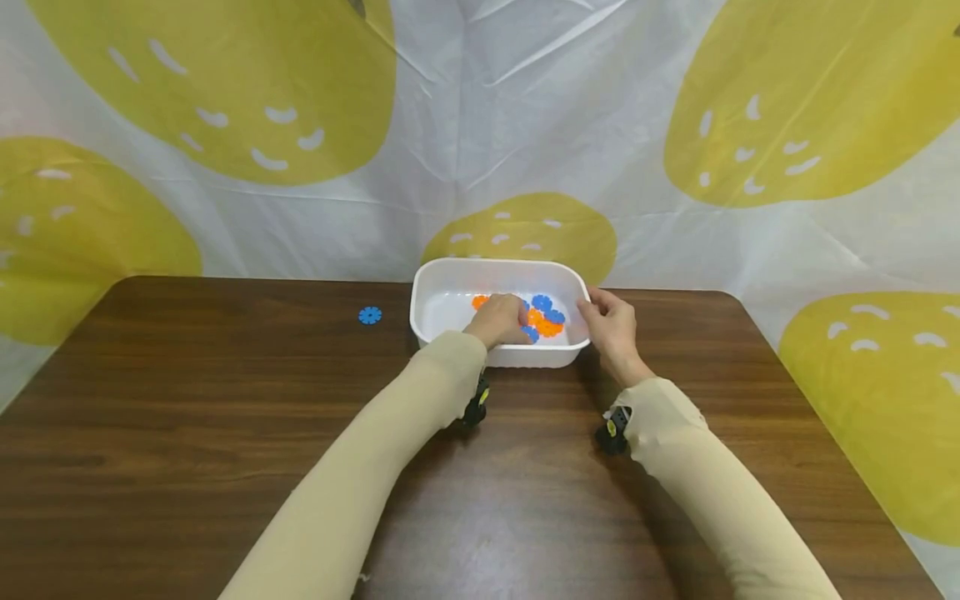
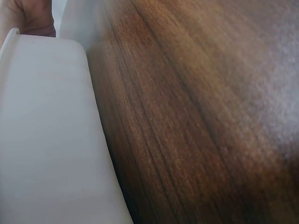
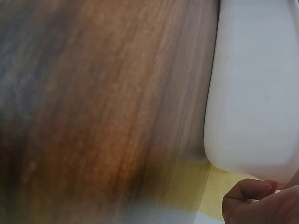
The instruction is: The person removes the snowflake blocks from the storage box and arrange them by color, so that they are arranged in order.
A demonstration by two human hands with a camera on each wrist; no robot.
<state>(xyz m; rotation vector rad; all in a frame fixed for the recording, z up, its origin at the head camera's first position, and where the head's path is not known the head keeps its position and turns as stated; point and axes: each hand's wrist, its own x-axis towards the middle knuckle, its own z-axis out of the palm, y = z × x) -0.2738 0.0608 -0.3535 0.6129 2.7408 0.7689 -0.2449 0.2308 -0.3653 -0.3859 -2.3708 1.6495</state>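
A white plastic tub (image 1: pixel 450 321) stands near the far edge of the table, with several orange and blue notched disc pieces (image 1: pixel 551 328) on its floor. My left hand (image 1: pixel 498 320) reaches over the near rim into it, fingers bent down beside the blue and orange discs. Whether those fingers pinch a disc I cannot tell. At the tub's right end, my right hand (image 1: pixel 613 330) grips the rim between thumb and fingers. The right wrist view shows the curled fingers of this right hand (image 3: pixel 261 203) at the tub's corner.
One blue notched disc (image 1: pixel 370 315) lies on the brown wooden table (image 1: pixel 225 433), left of the tub. Behind the table hangs a white cloth (image 1: pixel 450 125) with large yellow fruit shapes, close to the tub's back.
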